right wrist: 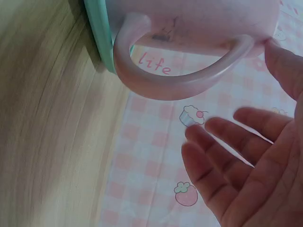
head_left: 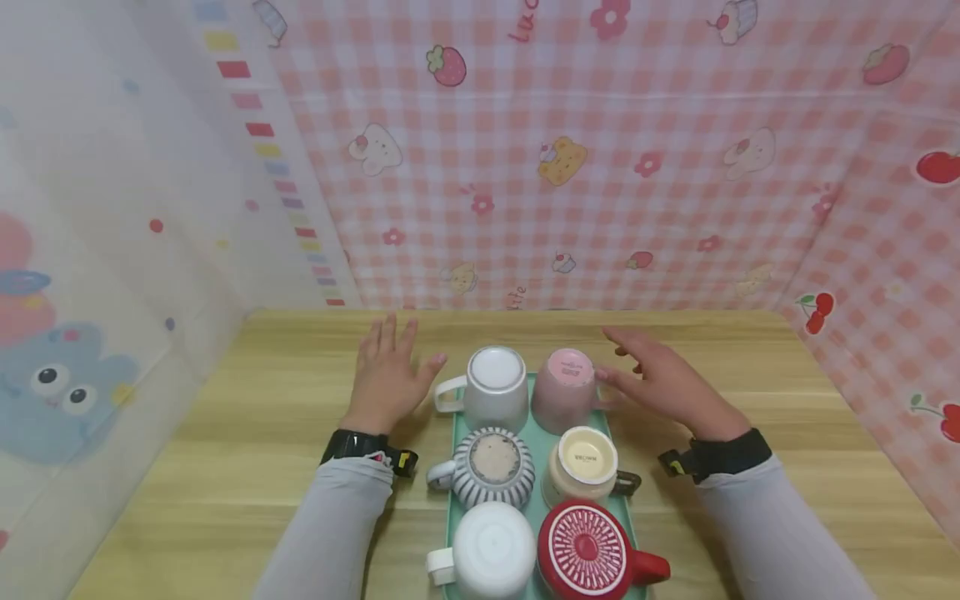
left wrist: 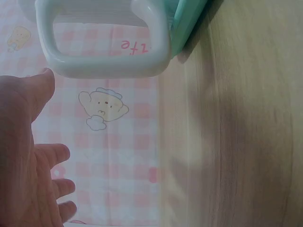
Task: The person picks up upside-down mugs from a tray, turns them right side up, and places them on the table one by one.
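Note:
My left hand (head_left: 390,375) is beside the far left white mug (head_left: 497,392), fingers spread and holding nothing. In the left wrist view its thumb is right by the mug's white handle (left wrist: 109,68). Across the tray, my right hand (head_left: 663,379) has its fingers loosely extended near the pink mug (head_left: 564,396). The right thumb tip is right at the pink mug's upper edge, with the mug's curved handle (right wrist: 175,89) below it. Both mugs stand upside down on a green tray (head_left: 534,454).
Nearer on the tray are more upturned mugs: a striped mug (head_left: 493,467), a cream mug (head_left: 583,467), a white mug (head_left: 495,550) and a red mug (head_left: 585,550). Their handles stick out past the tray's sides. A checked cloth (head_left: 600,200) hangs behind the wooden table (head_left: 247,467).

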Motion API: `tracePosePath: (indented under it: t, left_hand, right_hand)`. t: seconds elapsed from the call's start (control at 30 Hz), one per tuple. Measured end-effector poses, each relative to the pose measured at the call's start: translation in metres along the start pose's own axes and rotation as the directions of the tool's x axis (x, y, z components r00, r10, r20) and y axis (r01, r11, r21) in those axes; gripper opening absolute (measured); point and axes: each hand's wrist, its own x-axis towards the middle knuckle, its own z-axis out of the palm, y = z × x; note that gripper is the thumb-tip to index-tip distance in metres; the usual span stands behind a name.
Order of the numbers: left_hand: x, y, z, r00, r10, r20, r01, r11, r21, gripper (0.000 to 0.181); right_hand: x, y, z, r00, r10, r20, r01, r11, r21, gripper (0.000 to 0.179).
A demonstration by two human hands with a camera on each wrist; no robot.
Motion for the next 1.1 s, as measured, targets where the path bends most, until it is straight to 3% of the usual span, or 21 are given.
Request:
tracePosePath:
  t: [0.2, 0.3, 0.73, 1.1]
  left_hand:
    - [0.000, 0.000, 0.000, 1.000, 0.001, -0.005, -0.001, 1.000, 0.009, 0.084]
    - [0.001, 0.001, 0.001, 1.000, -0.001, -0.008, 0.001, 1.000, 0.013, 0.084]
    - [0.000, 0.003, 0.002, 0.999, -0.037, 0.033, 0.036, 0.999, 0.009, 0.083]
    - [0.001, 0.001, 0.004, 0.998, -0.045, 0.046, 0.045, 0.999, 0.003, 0.084]
  right_hand:
    - [-0.003, -0.001, 0.004, 0.998, -0.047, 0.041, 0.046, 0.999, 0.022, 0.030]
    - [-0.002, 0.000, 0.008, 0.997, -0.060, 0.050, 0.058, 0.998, 0.032, 0.016]
    - [-0.002, -0.003, 0.016, 0.991, -0.117, 0.070, 0.118, 0.993, -0.008, 0.008]
    - [-0.001, -0.001, 0.020, 0.992, -0.111, 0.056, 0.112, 0.994, -0.017, 0.006]
